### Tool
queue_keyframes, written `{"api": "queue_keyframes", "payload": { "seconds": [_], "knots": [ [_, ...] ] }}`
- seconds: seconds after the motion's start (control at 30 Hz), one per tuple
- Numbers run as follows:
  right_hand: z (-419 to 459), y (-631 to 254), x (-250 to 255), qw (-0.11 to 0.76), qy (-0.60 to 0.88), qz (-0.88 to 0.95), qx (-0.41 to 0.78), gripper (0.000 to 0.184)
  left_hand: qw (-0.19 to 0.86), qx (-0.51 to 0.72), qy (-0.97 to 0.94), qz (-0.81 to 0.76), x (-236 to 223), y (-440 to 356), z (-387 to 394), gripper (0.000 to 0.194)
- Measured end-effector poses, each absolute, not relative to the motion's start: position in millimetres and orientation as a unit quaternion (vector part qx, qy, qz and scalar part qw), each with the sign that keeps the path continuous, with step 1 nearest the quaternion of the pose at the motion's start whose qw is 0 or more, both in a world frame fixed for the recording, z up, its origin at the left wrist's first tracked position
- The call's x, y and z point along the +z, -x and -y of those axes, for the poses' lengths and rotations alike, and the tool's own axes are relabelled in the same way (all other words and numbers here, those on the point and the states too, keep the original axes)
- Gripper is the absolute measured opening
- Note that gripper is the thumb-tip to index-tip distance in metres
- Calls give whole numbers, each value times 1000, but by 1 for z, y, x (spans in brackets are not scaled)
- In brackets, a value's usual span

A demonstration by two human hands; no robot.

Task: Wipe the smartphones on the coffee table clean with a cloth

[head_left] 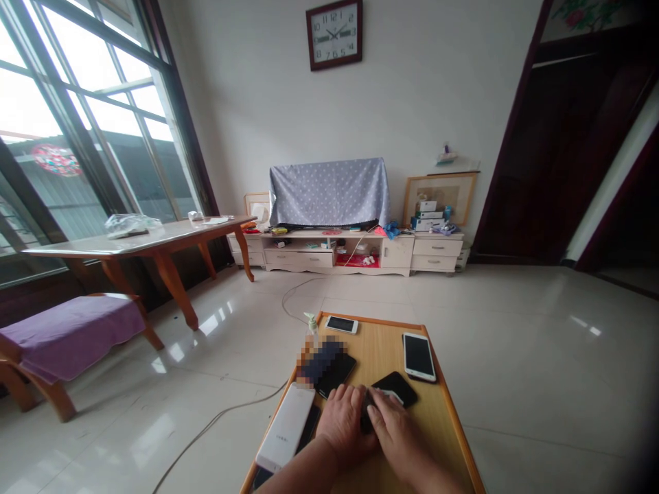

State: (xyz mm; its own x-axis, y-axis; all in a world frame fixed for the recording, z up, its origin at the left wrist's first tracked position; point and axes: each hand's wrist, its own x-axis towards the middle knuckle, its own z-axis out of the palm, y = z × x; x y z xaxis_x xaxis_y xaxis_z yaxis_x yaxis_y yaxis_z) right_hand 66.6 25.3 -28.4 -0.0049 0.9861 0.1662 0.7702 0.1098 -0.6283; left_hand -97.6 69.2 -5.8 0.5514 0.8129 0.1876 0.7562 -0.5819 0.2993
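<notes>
My left hand (340, 415) and my right hand (392, 422) are close together over a small wooden table (437, 439). Between them is a small dark object (366, 412), mostly covered by my fingers, so its kind is hidden. My left fingers are curled down against it, and my right fingers close in from the other side. Just beyond my right hand lies a black phone (404, 387) with a pale patch near my fingertips. Another dark phone (340, 376) lies past my left hand. To the left are a white box (286, 427) and a dark flat device (309, 429) partly under it.
A white phone (419, 357) lies near the table's right edge, a smaller white phone (342, 324) at the far end. A pump bottle (311, 326) stands at the left edge, beside a blurred-out patch. A cable (221, 415) runs across the floor on the left.
</notes>
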Motion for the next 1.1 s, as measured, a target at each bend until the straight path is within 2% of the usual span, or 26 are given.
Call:
{"api": "queue_keyframes", "payload": {
  "seconds": [0.17,0.4,0.63,0.87,1.1],
  "knots": [
    [-46,-81,-20,309,703,625,141,58,116,154,-871,-452,-1,98,-67,75],
    [-29,-59,-30,306,632,692,167,55,103,158,-877,-443,-3,98,-69,70],
    [-54,-80,-24,302,708,629,107,55,107,165,-873,-446,-1,98,-67,70],
    [-38,-58,-42,313,637,693,126,51,104,152,-878,-441,1,98,-68,71],
    [-61,-88,-28,300,719,625,61,49,109,152,-876,-445,8,99,-66,63]
  ]
}}
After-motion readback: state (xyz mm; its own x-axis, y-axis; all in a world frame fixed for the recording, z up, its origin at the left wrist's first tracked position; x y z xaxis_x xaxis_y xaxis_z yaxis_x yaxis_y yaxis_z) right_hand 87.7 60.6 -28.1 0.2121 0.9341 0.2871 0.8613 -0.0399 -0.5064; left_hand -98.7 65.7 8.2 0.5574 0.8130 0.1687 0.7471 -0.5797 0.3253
